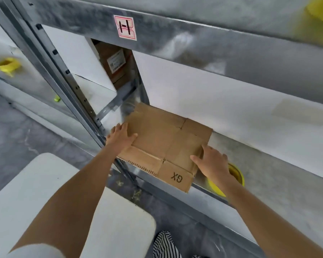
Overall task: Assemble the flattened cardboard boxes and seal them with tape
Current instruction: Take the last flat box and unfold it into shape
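A flattened brown cardboard box (162, 138), printed "GX" on a near flap, lies on a metal shelf (268, 183) with its front edge sticking out past the shelf lip. My left hand (120, 139) holds its left edge, thumb lying on top and fingers spread along the side. My right hand (211, 162) holds the right edge, thumb on the top face and fingers round the side. A yellow tape roll (237, 175) sits on the shelf just behind my right hand, partly hidden by it.
A grey shelf upright (78, 90) stands left of the box. A white table (45, 202) sits at the lower left. Another yellow roll (7, 66) rests on a shelf at far left. A brown labelled carton (116, 64) is deeper in the rack.
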